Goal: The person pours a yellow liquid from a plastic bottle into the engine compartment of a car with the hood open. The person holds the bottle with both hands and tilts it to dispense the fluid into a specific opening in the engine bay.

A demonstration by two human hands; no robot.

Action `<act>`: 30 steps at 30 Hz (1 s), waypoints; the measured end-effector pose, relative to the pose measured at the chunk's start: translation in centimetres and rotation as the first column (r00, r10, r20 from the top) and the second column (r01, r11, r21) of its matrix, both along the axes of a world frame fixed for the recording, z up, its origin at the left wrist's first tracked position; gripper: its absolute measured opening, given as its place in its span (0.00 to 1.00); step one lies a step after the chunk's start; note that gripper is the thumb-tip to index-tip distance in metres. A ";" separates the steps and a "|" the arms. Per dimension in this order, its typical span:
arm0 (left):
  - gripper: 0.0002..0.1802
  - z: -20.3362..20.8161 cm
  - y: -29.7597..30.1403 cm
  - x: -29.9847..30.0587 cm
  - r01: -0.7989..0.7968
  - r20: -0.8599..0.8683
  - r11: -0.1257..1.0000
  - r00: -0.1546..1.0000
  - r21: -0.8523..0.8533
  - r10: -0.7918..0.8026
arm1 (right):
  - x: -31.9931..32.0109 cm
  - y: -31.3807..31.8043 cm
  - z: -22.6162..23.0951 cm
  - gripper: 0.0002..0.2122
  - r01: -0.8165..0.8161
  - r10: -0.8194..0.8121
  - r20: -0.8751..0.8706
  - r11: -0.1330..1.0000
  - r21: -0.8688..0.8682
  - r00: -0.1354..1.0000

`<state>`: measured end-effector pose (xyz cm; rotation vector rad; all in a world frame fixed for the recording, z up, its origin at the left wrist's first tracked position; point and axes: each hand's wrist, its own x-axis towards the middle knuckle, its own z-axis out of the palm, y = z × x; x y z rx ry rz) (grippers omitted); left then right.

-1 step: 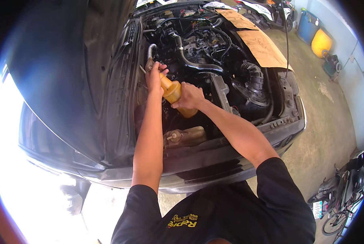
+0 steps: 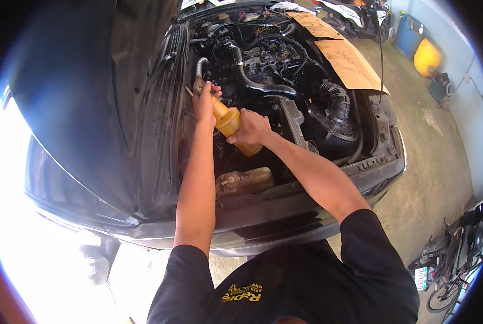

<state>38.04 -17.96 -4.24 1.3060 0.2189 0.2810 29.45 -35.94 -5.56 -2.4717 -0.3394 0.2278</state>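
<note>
- Barely anything is shifting since the earlier frame; I am seeing only the slightest sideways drift in the left forearm, while both hands are keeping their places.
- Dark and glossy, the car is filling most of my view.
- Its raised hood is standing up on the left side.
- Inside the open bay, the engine is showing beyond the hands, with a silver hose curving past it and a black ribbed hose bending at the right.
- On the floor at lower right, a motorcycle is standing near a bicycle.
- Cardboard sheets are lying along the bay's upper right edge.
- Against the wall, a blue barrel is standing beside a yellow drum.
- Nearer me, a pale reservoir tank is sitting below the hands.
- Amber-yellow and waisted, the container is tilting over the bay between both hands.
- My right hand is wrapping around its wider body, fingers closed on it.
- My left hand is resting at its narrow end, fingertips slightly curled; I cannot tell whether it is gripping.
</note>
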 end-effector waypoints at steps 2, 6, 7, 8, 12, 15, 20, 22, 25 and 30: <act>0.16 0.1 0.3 0.3 -0.045 0.117 0.995 0.993 0.087 0.034 | 0.3 0.1 0.2 0.45 -0.004 0.004 0.023 1.000 0.003 1.000; 0.19 1.1 -0.1 -0.4 -0.053 -0.045 0.997 0.997 0.058 0.055 | 0.2 -0.3 0.4 0.45 -0.005 0.005 0.018 1.000 0.014 1.000; 0.20 1.7 -0.4 -0.7 -0.014 -0.079 0.998 0.997 0.060 0.018 | 0.4 -0.4 0.1 0.45 -0.003 0.003 0.018 1.000 0.026 1.000; 0.21 2.2 -0.8 -0.9 0.027 -0.113 0.998 0.993 0.061 -0.020 | 0.6 -0.6 -0.2 0.45 0.000 0.000 0.019 0.999 0.037 1.000; 0.17 3.2 0.4 -1.3 0.040 -0.169 0.997 0.984 -0.061 -0.050 | -0.1 -0.7 1.0 0.45 -0.032 0.032 0.008 0.999 -0.003 0.999; 0.17 1.8 2.4 -0.4 -0.057 -0.056 0.997 0.997 0.055 0.060 | -0.6 0.5 1.0 0.45 -0.045 0.049 0.109 0.998 -0.041 0.993; 0.16 2.4 0.7 -0.5 -0.037 -0.011 0.997 0.999 -0.063 0.037 | -0.7 0.1 1.7 0.45 -0.023 0.025 0.094 1.000 -0.019 0.995; 0.15 2.5 0.9 -0.2 0.042 0.087 0.996 0.996 -0.080 -0.035 | -0.9 0.2 2.1 0.45 -0.010 0.011 0.074 1.000 -0.009 0.997; 0.18 2.6 0.9 -0.7 0.002 -0.026 1.000 1.000 0.027 -0.002 | -1.0 0.2 1.8 0.44 -0.014 0.016 0.066 1.000 -0.027 0.998; 0.19 3.7 -0.3 -1.3 0.053 -0.029 0.995 0.998 -0.087 -0.056 | -0.7 0.0 1.6 0.44 -0.001 0.003 0.093 1.000 -0.019 0.996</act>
